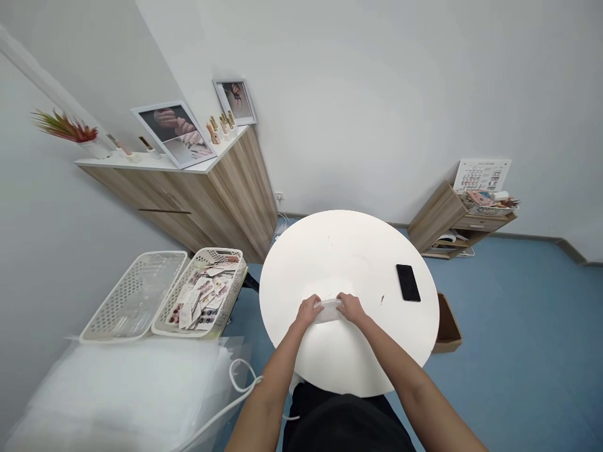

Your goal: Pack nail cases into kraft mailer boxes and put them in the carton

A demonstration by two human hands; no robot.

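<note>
My left hand and my right hand rest on the round white table, close together near its front. Both have their fingers curled on the ends of a small clear plastic packet that lies between them on the tabletop. What is in the packet is too small to make out. A black phone lies flat on the table to the right of my right hand.
Two white lattice baskets stand at my left, one with clear film, the other with several printed packets. A stack of clear bags lies below them. A wooden cabinet, a low shelf and a cardboard box stand around.
</note>
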